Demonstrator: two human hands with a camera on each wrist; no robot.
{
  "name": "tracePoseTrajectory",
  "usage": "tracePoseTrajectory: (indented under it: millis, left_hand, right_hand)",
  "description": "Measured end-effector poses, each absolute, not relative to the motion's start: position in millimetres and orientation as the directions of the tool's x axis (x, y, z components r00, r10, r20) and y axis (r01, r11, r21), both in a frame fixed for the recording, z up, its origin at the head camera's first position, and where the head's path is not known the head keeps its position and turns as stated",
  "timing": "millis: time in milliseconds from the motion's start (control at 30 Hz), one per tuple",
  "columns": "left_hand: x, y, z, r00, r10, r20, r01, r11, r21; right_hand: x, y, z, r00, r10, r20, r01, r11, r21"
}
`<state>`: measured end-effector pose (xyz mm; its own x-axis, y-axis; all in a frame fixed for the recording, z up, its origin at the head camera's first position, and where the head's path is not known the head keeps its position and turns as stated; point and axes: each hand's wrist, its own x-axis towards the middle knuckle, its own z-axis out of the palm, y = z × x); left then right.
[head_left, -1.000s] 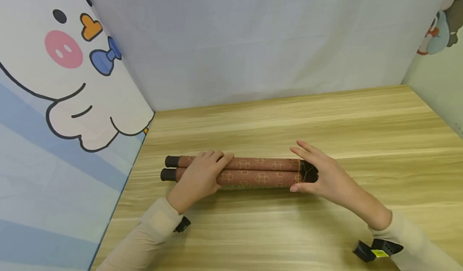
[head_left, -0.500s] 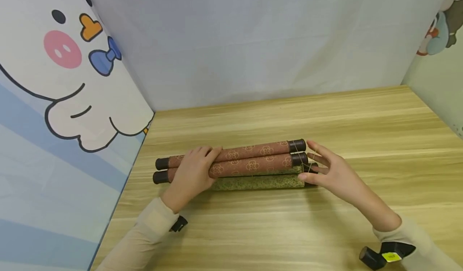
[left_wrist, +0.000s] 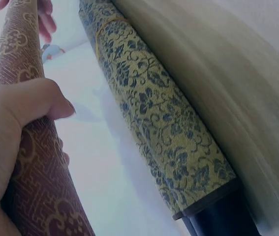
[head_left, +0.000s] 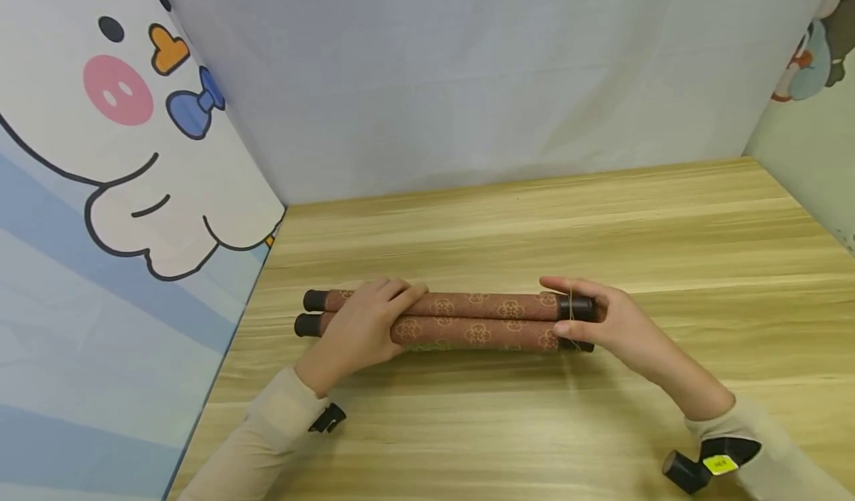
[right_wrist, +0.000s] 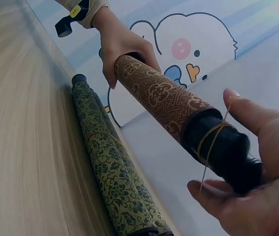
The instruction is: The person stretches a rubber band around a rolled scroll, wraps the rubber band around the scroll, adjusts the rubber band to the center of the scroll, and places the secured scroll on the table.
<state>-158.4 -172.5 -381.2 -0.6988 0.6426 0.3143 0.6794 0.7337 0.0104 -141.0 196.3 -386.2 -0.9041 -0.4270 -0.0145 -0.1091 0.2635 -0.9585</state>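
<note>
My left hand [head_left: 364, 326] grips two brown scrolls [head_left: 477, 332] with gold flower patterns and black end knobs, held side by side near their left ends. At their right ends my right hand [head_left: 621, 330] reaches round the black knobs [right_wrist: 228, 147]. A thin rubber band [right_wrist: 209, 140] loops the knobs and stretches out to my right thumb and fingers, which hook it. In the right wrist view, two green floral scrolls [right_wrist: 107, 157] lie on the table below the brown ones, apart from them. Another rubber band [right_wrist: 100, 133] goes round the green pair. From the head view the green scrolls are mostly hidden.
A wood-grain table [head_left: 467, 419] lies under everything. Behind it hangs a pale cloth wall [head_left: 481, 78]. To the left stands a panel [head_left: 180, 197] with a cartoon figure, and a pale green wall [head_left: 815, 137] rises at the right.
The brown scrolls' right ends tilted up and away from the green pair, then came back down. My right hand drew back with the stretched band, then moved in round the knobs again.
</note>
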Motion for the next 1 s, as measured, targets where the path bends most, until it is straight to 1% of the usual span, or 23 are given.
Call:
tracePoseTrajectory:
  millis: [100,267,333,400,500,600,767,867,933,1000]
  left_hand:
    - [-157.4,-172.2,-382.5,-0.695,0.651,0.306,0.688,0.726,0.020]
    - [-156.1,-173.5,-383.6,-0.688,0.657,0.308,0.692,0.722,0.006]
    - [-155.9,-173.8,-384.3,-0.684,0.662,0.307,0.695,0.719,-0.002]
    - [-155.7,-174.0,-384.9,-0.684,0.661,0.307,0.694,0.720,-0.003]
    - [-155.6,-173.7,-385.9,-0.689,0.651,0.317,0.687,0.727,0.000]
    - [-156.9,-170.6,-387.2,-0.690,0.646,0.326,0.681,0.732,-0.007]
    - [-157.6,-163.7,-390.1,-0.659,0.691,0.296,0.715,0.698,-0.037]
    - [-157.8,-160.8,-392.0,-0.669,0.691,0.275,0.710,0.703,-0.039]
    - [-158.3,-159.9,-392.6,-0.688,0.672,0.272,0.692,0.721,-0.031]
    - [-159.0,-159.2,-393.2,-0.701,0.661,0.269,0.681,0.732,-0.022]
  right_hand:
    - [-140.9,197.7,-387.3,-0.904,-0.428,0.014,-0.141,0.267,-0.953]
    - [-139.8,200.5,-386.4,-0.906,-0.420,0.051,-0.160,0.227,-0.961]
    - [-139.6,202.2,-386.0,-0.908,-0.409,0.086,-0.185,0.209,-0.960]
    - [-140.1,203.4,-385.5,-0.918,-0.368,0.148,-0.230,0.191,-0.954]
    - [-142.1,203.7,-385.7,-0.934,-0.271,0.234,-0.289,0.184,-0.939]
    - [-149.7,205.2,-388.6,-0.938,-0.207,0.279,-0.319,0.193,-0.928]
    - [-163.0,215.4,-390.7,-0.929,-0.117,0.351,-0.366,0.154,-0.918]
    - [-165.9,222.9,-389.4,-0.923,-0.096,0.373,-0.382,0.112,-0.917]
    - [-165.5,226.0,-389.0,-0.919,-0.110,0.378,-0.390,0.120,-0.913]
    - [-164.6,227.7,-388.8,-0.916,-0.123,0.381,-0.397,0.155,-0.904]
